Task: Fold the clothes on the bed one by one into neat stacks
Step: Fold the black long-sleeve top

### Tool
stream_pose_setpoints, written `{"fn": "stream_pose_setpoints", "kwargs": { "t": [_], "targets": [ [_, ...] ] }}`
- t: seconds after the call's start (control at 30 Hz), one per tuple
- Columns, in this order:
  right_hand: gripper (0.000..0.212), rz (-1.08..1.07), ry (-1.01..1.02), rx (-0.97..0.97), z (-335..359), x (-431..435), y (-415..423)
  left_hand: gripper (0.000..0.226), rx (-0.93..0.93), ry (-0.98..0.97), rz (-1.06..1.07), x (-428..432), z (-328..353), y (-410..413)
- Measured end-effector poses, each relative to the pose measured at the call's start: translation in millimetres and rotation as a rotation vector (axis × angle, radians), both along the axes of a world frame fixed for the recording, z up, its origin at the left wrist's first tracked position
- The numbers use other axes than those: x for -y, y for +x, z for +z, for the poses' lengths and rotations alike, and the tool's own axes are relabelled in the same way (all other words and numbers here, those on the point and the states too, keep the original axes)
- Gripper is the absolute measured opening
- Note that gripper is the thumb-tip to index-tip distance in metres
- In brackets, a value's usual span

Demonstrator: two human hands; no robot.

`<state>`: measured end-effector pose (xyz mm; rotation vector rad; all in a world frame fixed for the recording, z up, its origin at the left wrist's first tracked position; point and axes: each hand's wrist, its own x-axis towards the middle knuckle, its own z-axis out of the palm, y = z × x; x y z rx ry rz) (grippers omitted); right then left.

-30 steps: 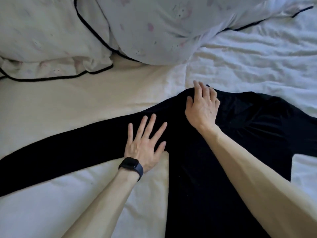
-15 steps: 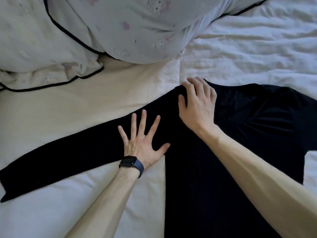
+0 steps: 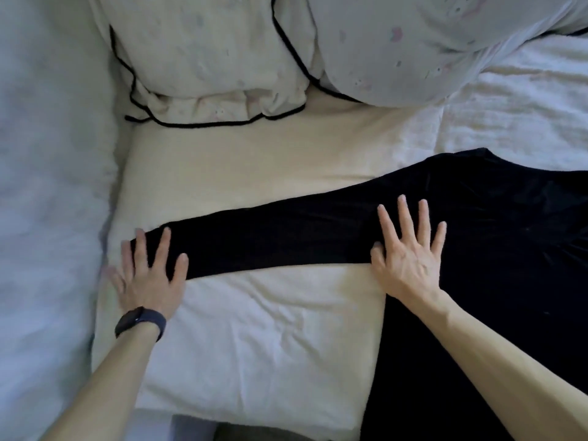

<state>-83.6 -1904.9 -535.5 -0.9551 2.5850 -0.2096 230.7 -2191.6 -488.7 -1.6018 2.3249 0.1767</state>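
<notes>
Left grip (image 3: 149,278), right grip (image 3: 410,253): spread flat, nothing grasped.
A black velvety long-sleeved garment (image 3: 286,237) is pressed; black-piped white pillows (image 3: 206,58) are crowded beyond.

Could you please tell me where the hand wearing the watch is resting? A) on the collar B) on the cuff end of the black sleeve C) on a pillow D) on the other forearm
B: the left hand lies flat, fingers spread, over the end of the black sleeve.
</notes>
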Motion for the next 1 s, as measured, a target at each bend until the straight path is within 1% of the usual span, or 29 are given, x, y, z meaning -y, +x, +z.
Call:
{"fn": "stream_pose_setpoints", "kwargs": {
  "t": [0.1, 0.13, 0.23, 0.33, 0.43, 0.5, 0.57, 0.63, 0.67, 0.73, 0.77, 0.83, 0.9, 0.97, 1.0],
  "targets": [
    [0.064, 0.105, -0.100, -0.001, 18, 43, 32, 0.067, -0.230, 0.047, 0.510, 16, 14, 30],
    [0.059, 0.148, -0.152, 0.014, 22, 63, 44, 0.062, -0.291, 0.064, 0.566, 16, 19, 35],
    [0.045, 0.250, -0.254, 0.098, 36, 136, 77, 0.042, -0.439, 0.060, 0.608, 13, 28, 40],
    [0.038, 0.387, -0.233, 0.243, 47, 209, 108, 0.037, -0.554, 0.198, 0.757, 19, 27, 35],
    [0.042, 0.474, -0.144, 0.333, 56, 267, 135, 0.027, -0.638, 0.260, 0.826, 28, 22, 34],
    [0.045, 0.527, -0.067, 0.312, 60, 298, 148, 0.025, -0.698, 0.253, 0.804, 32, 16, 37],
    [0.043, 0.633, 0.030, 0.275, 63, 323, 159, 0.028, -0.781, 0.271, 0.854, 35, 12, 42],
    [0.037, 0.727, 0.128, 0.270, 65, 342, 168, 0.037, -0.887, 0.362, 0.957, 39, 10, 46],
    [0.032, 0.738, 0.145, 0.287, 65, 349, 171, 0.043, -0.931, 0.417, 1.010, 43, 9, 48],
    [0.022, 0.652, 0.062, 0.399, 65, 357, 174, 0.048, -1.010, 0.496, 1.061, 54, 9, 53],
    [0.018, 0.592, -0.019, 0.459, 65, 358, 175, 0.044, -1.073, 0.496, 1.068, 61, 9, 56],
    [0.013, 0.526, -0.135, 0.515, 64, 357, 177, 0.038, -1.171, 0.423, 1.064, 74, 8, 61],
    [0.014, 0.519, -0.180, 0.507, 59, 351, 180, 0.042, -1.121, 0.390, 1.015, 81, 3, 60],
    [0.023, 0.510, -0.283, 0.460, 54, 336, 181, 0.051, -0.936, 0.367, 0.959, 77, 0, 47],
    [0.029, 0.477, -0.353, 0.422, 52, 325, 181, 0.057, -0.826, 0.273, 0.915, 72, -1, 40]
  ]
}}
